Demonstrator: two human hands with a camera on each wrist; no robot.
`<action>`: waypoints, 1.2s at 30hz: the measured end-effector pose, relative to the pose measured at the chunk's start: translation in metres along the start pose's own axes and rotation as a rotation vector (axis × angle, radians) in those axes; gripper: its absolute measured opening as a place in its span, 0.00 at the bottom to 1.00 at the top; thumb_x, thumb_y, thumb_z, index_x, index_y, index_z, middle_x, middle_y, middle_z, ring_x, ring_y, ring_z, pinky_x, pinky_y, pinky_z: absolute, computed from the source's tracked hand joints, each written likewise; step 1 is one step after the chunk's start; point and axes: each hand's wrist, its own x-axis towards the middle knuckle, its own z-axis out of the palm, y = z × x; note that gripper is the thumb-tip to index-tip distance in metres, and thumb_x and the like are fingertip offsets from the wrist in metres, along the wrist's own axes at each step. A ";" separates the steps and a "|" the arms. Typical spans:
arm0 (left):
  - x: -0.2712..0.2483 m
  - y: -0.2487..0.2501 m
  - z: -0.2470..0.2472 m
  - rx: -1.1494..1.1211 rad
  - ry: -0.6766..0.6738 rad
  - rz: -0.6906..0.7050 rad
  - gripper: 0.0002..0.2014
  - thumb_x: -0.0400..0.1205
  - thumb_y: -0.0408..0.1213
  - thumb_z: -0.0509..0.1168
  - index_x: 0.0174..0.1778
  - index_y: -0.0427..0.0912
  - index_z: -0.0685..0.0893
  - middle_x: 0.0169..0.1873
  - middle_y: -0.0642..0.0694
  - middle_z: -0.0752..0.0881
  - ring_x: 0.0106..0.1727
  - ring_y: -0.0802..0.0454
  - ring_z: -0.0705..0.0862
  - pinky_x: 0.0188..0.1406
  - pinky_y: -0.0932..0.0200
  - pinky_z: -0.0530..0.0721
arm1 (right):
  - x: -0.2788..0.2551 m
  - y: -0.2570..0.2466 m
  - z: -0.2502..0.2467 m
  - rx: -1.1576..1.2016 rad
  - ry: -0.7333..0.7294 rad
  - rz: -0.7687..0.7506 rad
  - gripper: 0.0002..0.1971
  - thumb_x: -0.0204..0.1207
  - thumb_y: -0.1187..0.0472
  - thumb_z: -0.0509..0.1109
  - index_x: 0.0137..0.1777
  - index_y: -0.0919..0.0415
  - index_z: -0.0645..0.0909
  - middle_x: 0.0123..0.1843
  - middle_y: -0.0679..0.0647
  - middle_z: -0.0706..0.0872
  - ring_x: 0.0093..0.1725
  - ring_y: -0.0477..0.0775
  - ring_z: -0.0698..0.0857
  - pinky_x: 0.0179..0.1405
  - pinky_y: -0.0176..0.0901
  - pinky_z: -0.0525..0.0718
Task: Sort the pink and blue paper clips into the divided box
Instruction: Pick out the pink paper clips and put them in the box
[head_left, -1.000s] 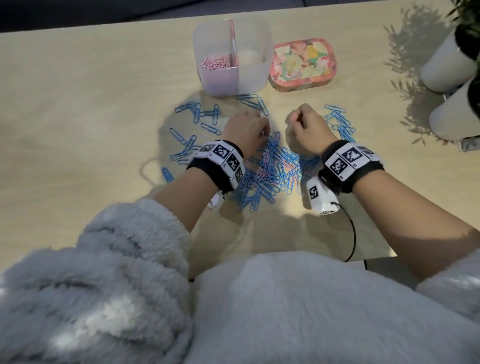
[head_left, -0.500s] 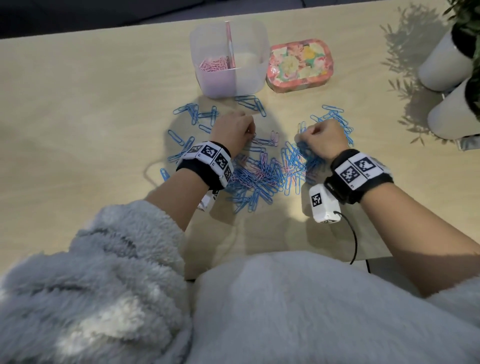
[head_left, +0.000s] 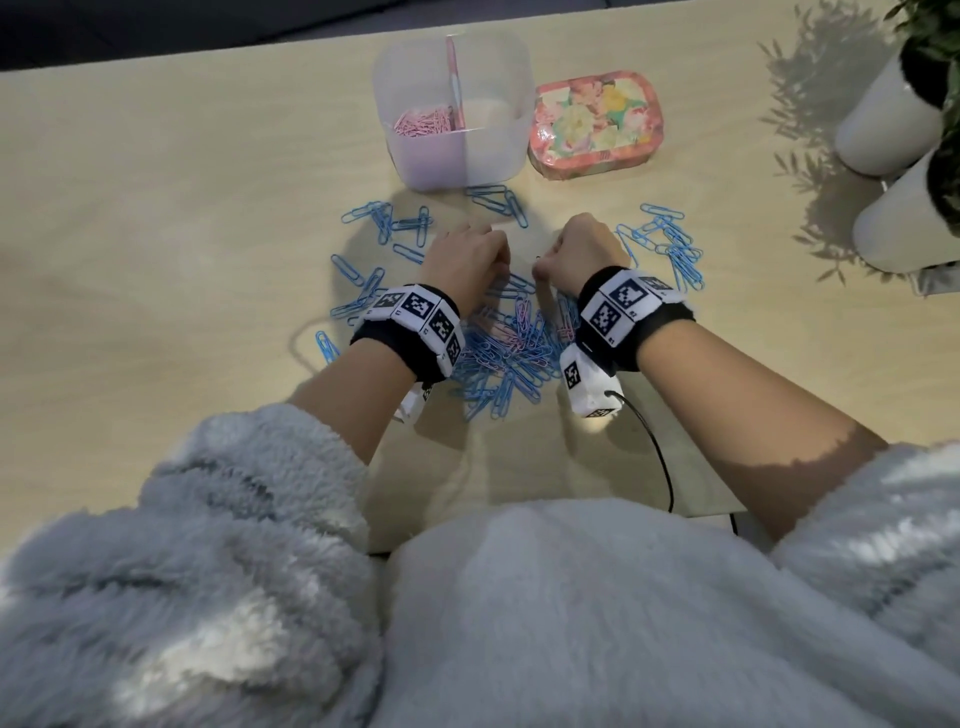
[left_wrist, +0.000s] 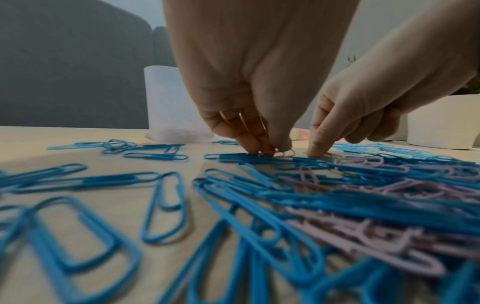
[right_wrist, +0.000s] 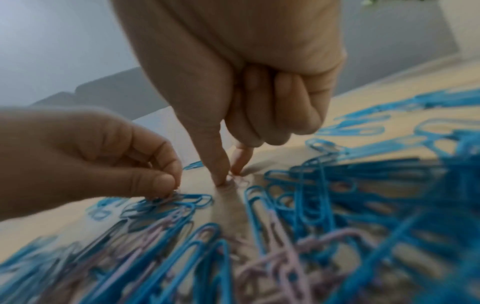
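The divided box (head_left: 452, 109) serves as the landmark; its left compartment holds a small heap of pink clips (head_left: 421, 123), its right compartment looks bare, and a floral tin (head_left: 596, 124) sits just beside it on the right. On the near side of the box a mixed pile of clips (head_left: 511, 358) spreads across the table (head_left: 156, 218), mostly blue with pink ones threaded through; looser blue clips (head_left: 387, 223) lie between pile and box.

Both hands work at the pile's far edge, toward the box. The left hand (left_wrist: 249, 86) has thumb and fingers (left_wrist: 255, 142) bunched tightly together, pinching a pale pink clip (left_wrist: 281, 153) against the table; a few more clips seem tucked between its curled fingers. The right hand (right_wrist: 241, 82) keeps three fingers folded into the palm while thumb and forefinger reach down, tips nearly closed on a small pink clip (right_wrist: 239, 180); whether it is truly gripped cannot be told.

The step appears to be gathering pink clips; doing it well probably means lifting each straight up so it does not hook a blue neighbour, and checking for tangles before carrying the handful to the left compartment.
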 end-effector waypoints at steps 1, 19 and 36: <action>-0.001 -0.002 -0.001 -0.021 -0.010 0.011 0.10 0.80 0.37 0.63 0.54 0.38 0.83 0.55 0.38 0.83 0.60 0.39 0.78 0.61 0.47 0.74 | 0.000 0.001 0.000 0.021 -0.010 -0.002 0.07 0.63 0.63 0.69 0.35 0.68 0.79 0.36 0.63 0.84 0.34 0.62 0.82 0.28 0.43 0.75; -0.037 -0.016 -0.008 -0.341 -0.054 -0.233 0.12 0.86 0.41 0.56 0.47 0.36 0.78 0.38 0.44 0.78 0.45 0.45 0.76 0.43 0.57 0.69 | -0.026 0.029 -0.022 0.564 -0.176 -0.047 0.12 0.76 0.69 0.58 0.31 0.64 0.74 0.29 0.59 0.73 0.14 0.41 0.68 0.14 0.29 0.63; -0.042 -0.011 -0.005 -0.341 -0.060 -0.175 0.09 0.83 0.35 0.62 0.53 0.33 0.81 0.52 0.36 0.85 0.55 0.41 0.81 0.50 0.54 0.74 | -0.045 0.016 -0.007 -0.121 -0.180 -0.497 0.07 0.71 0.61 0.73 0.48 0.55 0.88 0.23 0.45 0.69 0.29 0.50 0.72 0.32 0.41 0.66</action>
